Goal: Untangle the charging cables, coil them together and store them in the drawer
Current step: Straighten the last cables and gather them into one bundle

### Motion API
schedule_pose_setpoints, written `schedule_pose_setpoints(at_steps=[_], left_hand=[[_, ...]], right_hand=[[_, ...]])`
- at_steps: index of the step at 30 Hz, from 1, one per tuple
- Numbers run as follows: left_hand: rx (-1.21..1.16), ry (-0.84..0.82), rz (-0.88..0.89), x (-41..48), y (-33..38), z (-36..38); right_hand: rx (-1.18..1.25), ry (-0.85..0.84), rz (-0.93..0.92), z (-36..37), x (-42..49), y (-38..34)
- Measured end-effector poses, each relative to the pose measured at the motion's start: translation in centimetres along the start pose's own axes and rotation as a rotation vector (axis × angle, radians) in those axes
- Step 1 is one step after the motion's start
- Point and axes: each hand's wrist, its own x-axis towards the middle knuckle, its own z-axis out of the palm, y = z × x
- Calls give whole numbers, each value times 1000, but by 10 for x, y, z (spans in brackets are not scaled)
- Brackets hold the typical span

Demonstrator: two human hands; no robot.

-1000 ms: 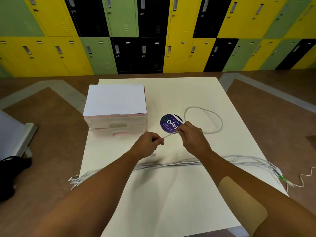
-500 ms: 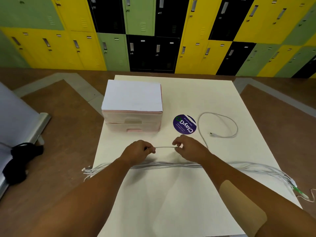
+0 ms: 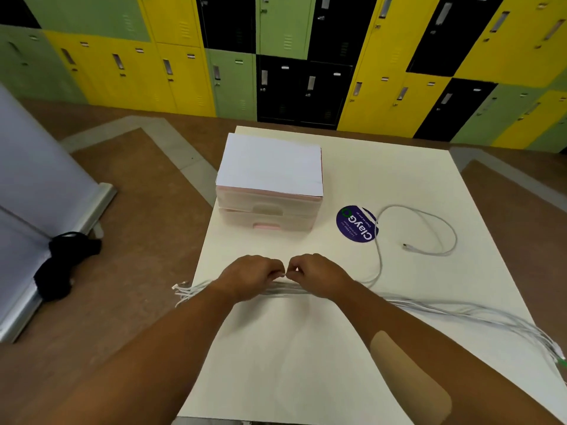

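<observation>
A bundle of several white charging cables (image 3: 445, 309) lies straightened across the cream table (image 3: 399, 179), its plug ends fanning off the left edge. One more white cable (image 3: 429, 228) loops loosely at the right and runs down toward my hands. My left hand (image 3: 250, 276) and my right hand (image 3: 319, 274) sit knuckle to knuckle just above the bundle, fingertips pinching a short bit of that single cable between them. A small white and pink drawer unit (image 3: 270, 194) stands behind, both drawers closed.
A round purple sticker (image 3: 357, 223) lies beside the drawer unit. A black bag (image 3: 61, 265) rests on the brown floor at the left, against a grey metal panel (image 3: 46, 194). Yellow, green and black lockers (image 3: 276, 56) line the far wall.
My hands have come down toward the bundle and closed together, shortening the stretch of cable held between them. The view has shifted left and nearer.
</observation>
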Motion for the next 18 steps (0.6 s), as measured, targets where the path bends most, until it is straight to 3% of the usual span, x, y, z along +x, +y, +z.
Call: schedule_pose_setpoints(at_steps=[8, 18], left_hand=[[-131, 66, -134, -28, -30, -11], [43, 256, -149, -89, -81, -11]], right_hand=[[30, -42, 19, 11, 5, -16], [-25, -101, -64, 21, 15, -39]])
